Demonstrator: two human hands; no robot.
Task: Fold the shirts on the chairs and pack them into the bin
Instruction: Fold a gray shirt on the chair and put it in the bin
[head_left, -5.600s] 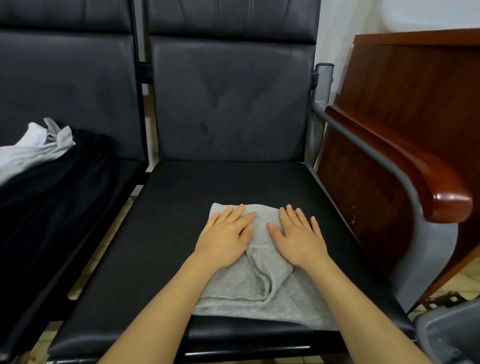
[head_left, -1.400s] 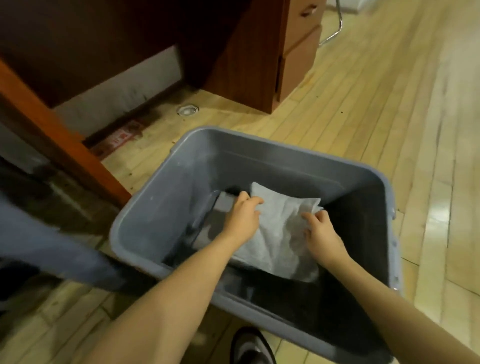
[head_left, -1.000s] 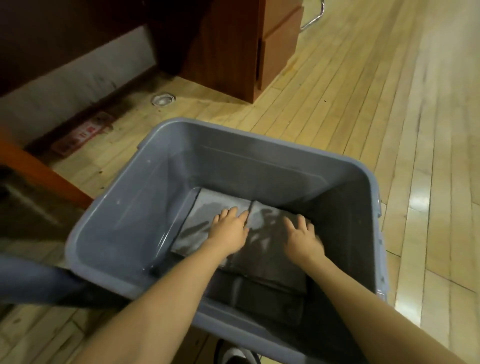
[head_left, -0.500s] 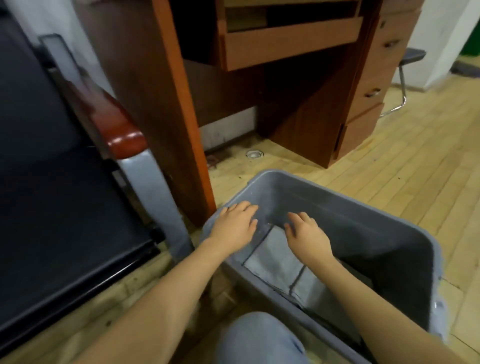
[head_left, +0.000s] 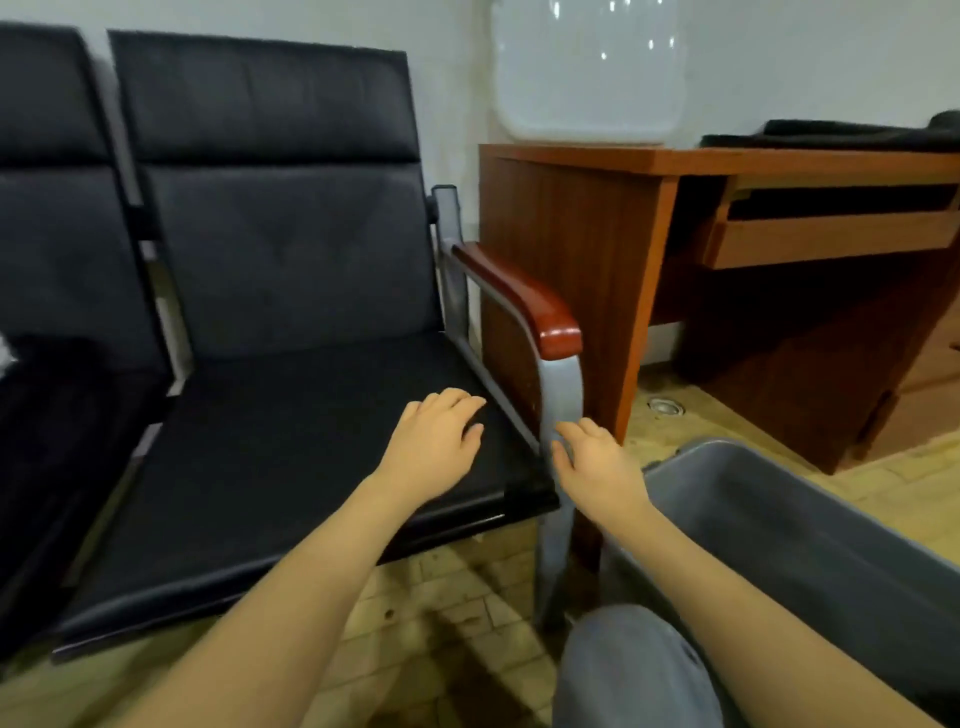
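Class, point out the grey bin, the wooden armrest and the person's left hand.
grey bin (head_left: 810, 525): head view, on its inner wall.
wooden armrest (head_left: 524, 301): head view, on its top surface.
left hand (head_left: 434, 447): head view, on the back of the hand.

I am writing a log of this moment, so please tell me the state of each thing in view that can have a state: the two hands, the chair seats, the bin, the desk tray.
left hand: open, holds nothing, over the seat
right hand: open, holds nothing, by the armrest post
right chair seat: bare, no shirt
left chair seat: dark clothing on it
bin: upright on the floor, contents hidden
desk tray: pulled out
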